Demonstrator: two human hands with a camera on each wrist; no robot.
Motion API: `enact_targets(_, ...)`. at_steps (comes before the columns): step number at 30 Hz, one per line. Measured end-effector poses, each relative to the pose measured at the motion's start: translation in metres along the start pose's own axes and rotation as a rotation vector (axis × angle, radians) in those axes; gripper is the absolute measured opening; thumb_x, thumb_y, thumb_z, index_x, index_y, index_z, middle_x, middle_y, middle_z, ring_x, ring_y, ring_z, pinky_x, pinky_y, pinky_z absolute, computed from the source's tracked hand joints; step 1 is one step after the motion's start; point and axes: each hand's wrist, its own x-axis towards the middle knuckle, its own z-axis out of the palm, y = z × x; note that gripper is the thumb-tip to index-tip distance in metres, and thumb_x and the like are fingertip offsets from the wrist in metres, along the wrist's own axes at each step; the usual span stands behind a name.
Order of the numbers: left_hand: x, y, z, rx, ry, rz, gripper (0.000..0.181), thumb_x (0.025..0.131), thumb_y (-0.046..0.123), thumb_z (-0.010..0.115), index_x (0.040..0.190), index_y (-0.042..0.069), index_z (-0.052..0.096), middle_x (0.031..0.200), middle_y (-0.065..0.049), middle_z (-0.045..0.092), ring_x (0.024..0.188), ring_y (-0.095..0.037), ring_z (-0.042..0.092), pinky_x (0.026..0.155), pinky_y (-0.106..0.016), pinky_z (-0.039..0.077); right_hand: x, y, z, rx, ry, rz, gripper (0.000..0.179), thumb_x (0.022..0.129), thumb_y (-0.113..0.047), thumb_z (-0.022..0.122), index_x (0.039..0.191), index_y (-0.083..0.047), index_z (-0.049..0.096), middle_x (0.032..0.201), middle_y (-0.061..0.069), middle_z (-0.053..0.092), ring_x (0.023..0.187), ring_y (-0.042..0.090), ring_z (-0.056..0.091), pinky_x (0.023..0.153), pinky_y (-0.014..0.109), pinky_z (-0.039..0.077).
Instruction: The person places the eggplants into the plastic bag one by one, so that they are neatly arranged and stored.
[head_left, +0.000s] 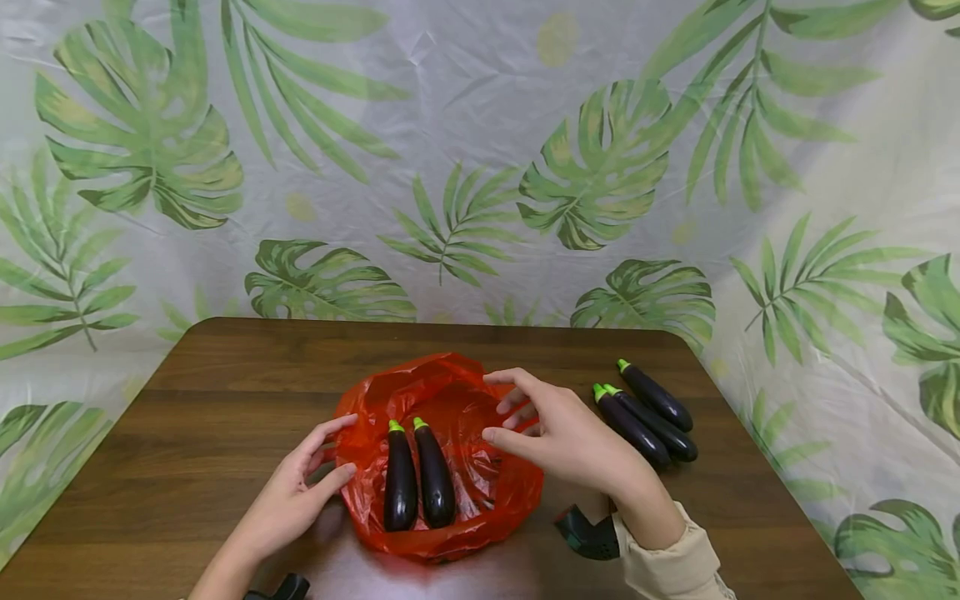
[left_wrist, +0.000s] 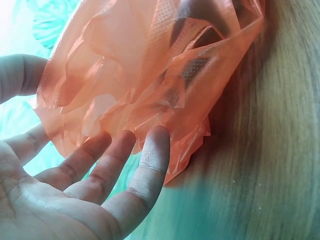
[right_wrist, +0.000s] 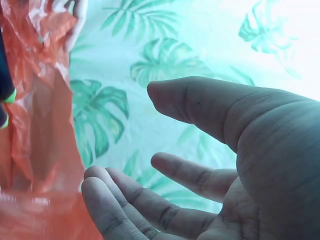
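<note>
A crumpled red plastic bag [head_left: 517,492] lies with its mouth spread on the table. Inside it, two dark purple eggplants [head_left: 401,483] lie side by side, green stem ends pointing away from me. At the bag's left side, my left hand [head_left: 288,504] touches the thin plastic with its fingers loosely extended; in the left wrist view, fingertips [left_wrist: 159,137] rest against the outside. My right hand [head_left: 573,433] hovers over the bag's right edge, fingers spread and relaxed, with nothing between thumb and fingers. In the right wrist view the bag [right_wrist: 45,125] stands left of its fingertips.
To the right of the bag, three more eggplants [head_left: 652,396] lie close together on the wooden table [head_left: 225,400]. A leaf-printed cloth [head_left: 465,125] hangs behind the table. Dark devices [head_left: 588,533] are worn at the wrists.
</note>
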Motion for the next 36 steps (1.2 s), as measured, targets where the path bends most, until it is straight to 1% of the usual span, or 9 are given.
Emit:
enact_targets(5, 0.0, -0.001, -0.001, -0.007, 0.0, -0.01, 0.055, 0.106, 0.011, 0.067, 0.158, 0.009, 0.048, 0.157, -0.025, 0.051, 0.122, 0.009, 0.06, 0.088, -0.024, 0.062, -0.009, 0.009, -0.008, 0.001, 0.024, 0.022, 0.056, 0.102, -0.036, 0.076, 0.151, -0.02, 0.055, 0.121, 0.004, 0.07, 0.104, 0.013, 0.068, 0.093, 0.035, 0.06)
enact_targets(10, 0.0, -0.001, -0.001, 0.003, 0.003, -0.016, 0.055, 0.106, 0.012, 0.067, 0.158, 0.011, 0.048, 0.158, -0.024, 0.051, 0.122, 0.008, 0.06, 0.088, -0.023, 0.061, -0.018, 0.019, -0.014, 0.017, 0.041, 0.059, 0.057, 0.101, -0.037, 0.076, 0.151, -0.021, 0.055, 0.12, 0.004, 0.069, 0.105, 0.014, 0.068, 0.092, 0.029, 0.059)
enact_targets(14, 0.0, -0.001, -0.001, 0.007, 0.005, -0.013, 0.055, 0.106, 0.011, 0.068, 0.157, 0.011, 0.049, 0.157, -0.024, 0.051, 0.122, 0.008, 0.06, 0.089, -0.022, 0.061, -0.026, 0.027, -0.018, 0.024, 0.054, 0.079, 0.057, 0.101, -0.039, 0.076, 0.151, -0.02, 0.055, 0.121, 0.004, 0.068, 0.107, 0.015, 0.068, 0.091, 0.028, 0.059)
enact_targets(19, 0.0, -0.001, -0.001, 0.003, 0.006, -0.011, 0.055, 0.106, 0.011, 0.068, 0.157, 0.01, 0.048, 0.157, -0.024, 0.051, 0.122, 0.008, 0.061, 0.089, -0.022, 0.061, -0.034, 0.04, -0.022, 0.002, 0.083, 0.108, 0.057, 0.101, -0.042, 0.076, 0.15, -0.022, 0.055, 0.121, 0.002, 0.068, 0.107, 0.014, 0.068, 0.088, 0.027, 0.057)
enact_targets(23, 0.0, -0.001, -0.001, 0.005, 0.007, -0.014, 0.055, 0.106, 0.011, 0.068, 0.157, 0.01, 0.048, 0.156, -0.024, 0.052, 0.121, 0.008, 0.061, 0.089, -0.023, 0.061, -0.04, 0.053, -0.025, -0.018, 0.104, 0.14, 0.058, 0.101, -0.044, 0.075, 0.15, -0.023, 0.055, 0.122, 0.001, 0.07, 0.108, 0.013, 0.068, 0.086, 0.028, 0.056)
enact_targets(26, 0.0, -0.001, -0.001, 0.008, 0.008, -0.015, 0.055, 0.106, 0.011, 0.068, 0.157, 0.01, 0.048, 0.156, -0.024, 0.052, 0.121, 0.008, 0.061, 0.089, -0.022, 0.06, -0.045, 0.063, -0.027, -0.018, 0.112, 0.169, 0.059, 0.101, -0.045, 0.075, 0.151, -0.021, 0.054, 0.124, 0.001, 0.07, 0.107, 0.013, 0.069, 0.086, 0.028, 0.056)
enact_targets(32, 0.0, 0.0, -0.001, 0.016, 0.007, -0.01, 0.055, 0.106, 0.012, 0.068, 0.157, 0.01, 0.048, 0.156, -0.023, 0.052, 0.122, 0.008, 0.061, 0.09, -0.022, 0.06, -0.055, 0.082, -0.027, 0.024, 0.111, 0.228, 0.063, 0.101, -0.044, 0.075, 0.153, -0.018, 0.052, 0.128, 0.006, 0.068, 0.106, 0.015, 0.069, 0.086, 0.03, 0.057)
enact_targets(36, 0.0, -0.001, -0.001, 0.022, 0.009, -0.004, 0.055, 0.106, 0.011, 0.068, 0.157, 0.01, 0.049, 0.156, -0.023, 0.053, 0.122, 0.008, 0.061, 0.091, -0.021, 0.059, -0.06, 0.094, -0.027, 0.033, 0.119, 0.256, 0.063, 0.101, -0.043, 0.075, 0.153, -0.015, 0.052, 0.128, 0.008, 0.069, 0.105, 0.015, 0.07, 0.086, 0.031, 0.058)
